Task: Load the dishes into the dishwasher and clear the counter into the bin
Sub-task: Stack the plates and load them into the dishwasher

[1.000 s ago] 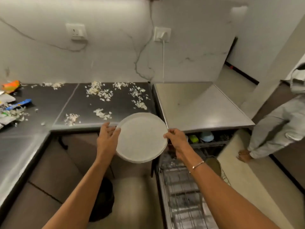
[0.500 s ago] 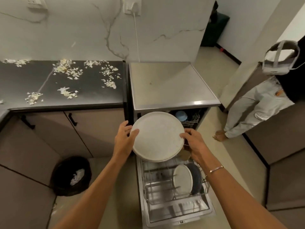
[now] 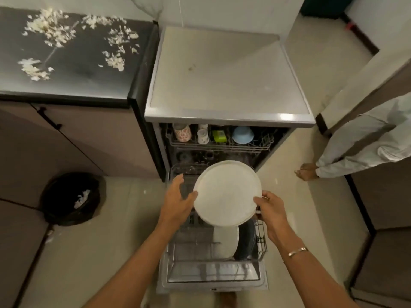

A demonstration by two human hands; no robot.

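Above dishwasher rack [image 3: 190, 248], right hand [image 3: 270, 210] grip pinching white plate [image 3: 226, 194], left hand [image 3: 178, 202] grip wide

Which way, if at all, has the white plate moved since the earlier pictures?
Yes. The white plate has gone from the edge of the counter rightward and down, over the dishwasher's lower rack.

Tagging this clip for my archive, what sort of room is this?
Most likely a home kitchen: an open dishwasher holding dishes, a dark counter strewn with scraps, and a bin on the floor.
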